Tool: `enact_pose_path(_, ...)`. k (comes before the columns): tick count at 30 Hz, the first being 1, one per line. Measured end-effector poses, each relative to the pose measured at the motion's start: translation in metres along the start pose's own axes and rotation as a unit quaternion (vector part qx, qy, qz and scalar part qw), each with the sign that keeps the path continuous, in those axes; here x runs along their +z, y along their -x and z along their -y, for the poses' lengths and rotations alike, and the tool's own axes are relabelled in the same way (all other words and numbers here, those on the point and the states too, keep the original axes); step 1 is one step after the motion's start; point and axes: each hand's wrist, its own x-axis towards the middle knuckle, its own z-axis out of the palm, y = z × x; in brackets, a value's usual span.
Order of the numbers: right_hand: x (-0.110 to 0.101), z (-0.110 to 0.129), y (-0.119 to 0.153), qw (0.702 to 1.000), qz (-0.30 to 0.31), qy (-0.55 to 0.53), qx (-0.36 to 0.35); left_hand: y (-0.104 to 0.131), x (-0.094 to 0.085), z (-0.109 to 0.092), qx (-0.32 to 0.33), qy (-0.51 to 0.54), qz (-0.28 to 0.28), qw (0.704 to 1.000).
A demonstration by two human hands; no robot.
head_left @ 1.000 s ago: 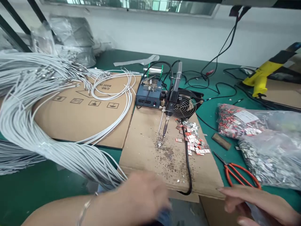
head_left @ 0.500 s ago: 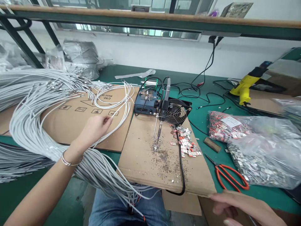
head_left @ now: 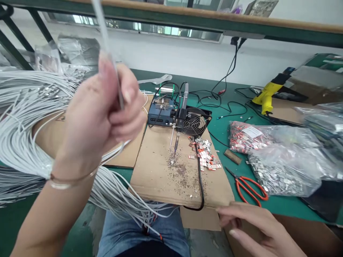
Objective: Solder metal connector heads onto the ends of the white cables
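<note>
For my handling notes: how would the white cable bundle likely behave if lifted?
The cable bundle would probably sag and bend, as it curves and droops toward the jeans. It looks heavy, being many strands thick. Its loose ends, fanned apart, might trail or tangle.

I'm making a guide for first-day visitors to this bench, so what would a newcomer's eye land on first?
Probably the left hand, large in the foreground, gripping a raised white cable. Next comes the thick bundle of white cables sweeping across the left side. Then the soldering iron, tip down over the cardboard in the middle, and the bright yellow tool at the back right.
</note>
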Motion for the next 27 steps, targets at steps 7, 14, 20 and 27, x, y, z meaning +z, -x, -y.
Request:
enact_pose_path(7,0.053,0.031,-0.031,0.954,-0.076,-0.278,0.077,0.098,0.045,0.073,-0.347,-0.204,0.287,0.869)
enact_pose_path(14,0.097,0.039,-0.035,0.914,0.065,-0.370,0.152,0.120,0.026,0.115,-0.240,-0.155,0.000,0.958)
enact_pose_path(20,0.084,0.035,-0.035,0.937,0.063,-0.302,0.165,0.124,0.036,0.124,-0.334,0.089,-0.048,0.937)
enact_pose_path(27,0.059,0.033,-0.050,0.921,0.085,-0.323,0.199,0.132,0.038,0.124,-0.420,0.114,0.013,0.900)
